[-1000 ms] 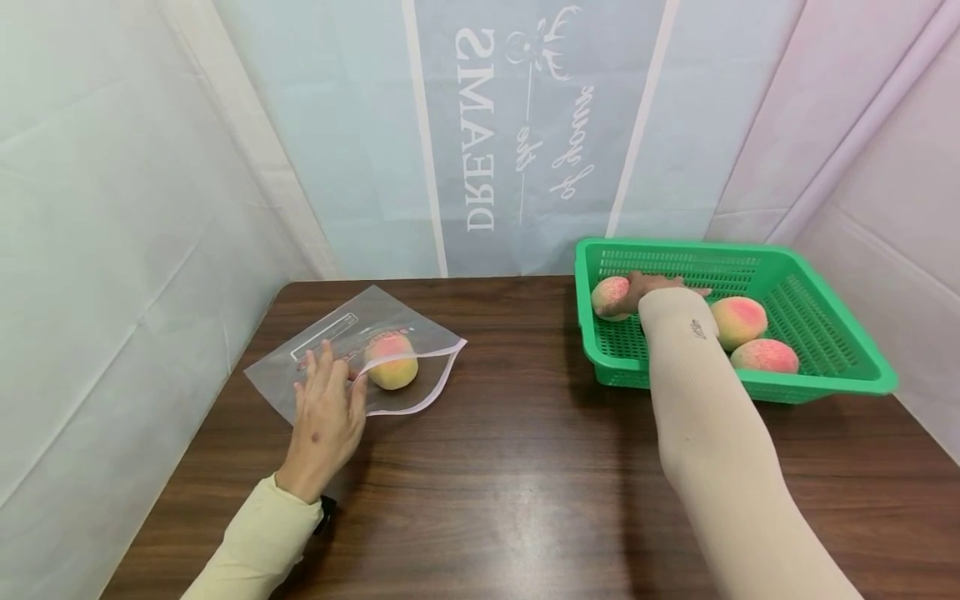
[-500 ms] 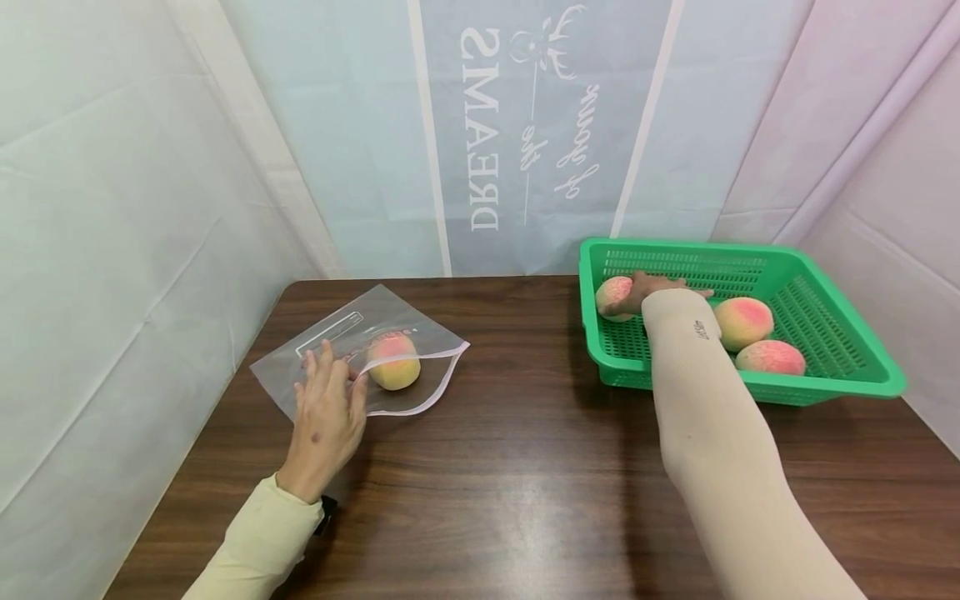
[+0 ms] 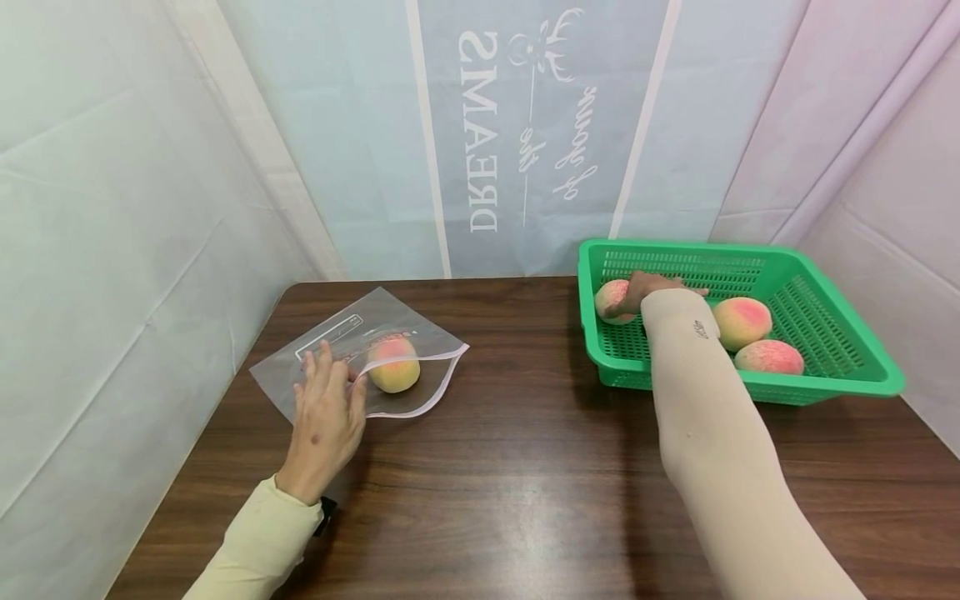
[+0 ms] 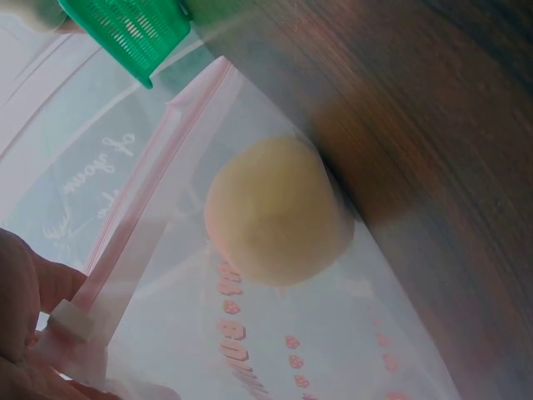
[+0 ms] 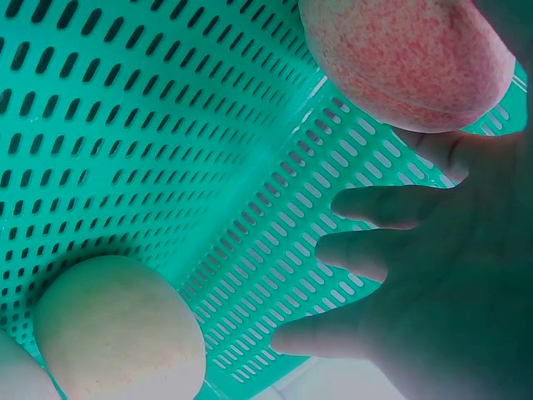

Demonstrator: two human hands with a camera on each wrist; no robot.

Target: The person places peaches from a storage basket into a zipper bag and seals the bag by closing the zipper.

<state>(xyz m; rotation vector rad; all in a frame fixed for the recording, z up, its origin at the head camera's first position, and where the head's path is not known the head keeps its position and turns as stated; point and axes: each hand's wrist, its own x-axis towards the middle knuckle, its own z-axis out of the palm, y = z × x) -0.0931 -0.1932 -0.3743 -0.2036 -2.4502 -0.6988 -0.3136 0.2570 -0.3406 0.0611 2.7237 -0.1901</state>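
Note:
A clear zip bag with a pinkish-white zip edge lies on the table at the left. One yellow-and-pink peach sits in it, near the gaping mouth. My left hand pinches the bag's edge beside the white slider, seen in the left wrist view. Over in the green basket, my right hand holds a speckled pink peach between thumb and index finger. Its other fingers stretch out apart from the fruit. The sleeve hides part of that hand in the head view.
Two more peaches, one yellow-pink and one speckled, lie in the basket's front part, right of my forearm. Dark wooden table stretches between bag and basket. A printed cloth hangs behind, with pale walls on both sides.

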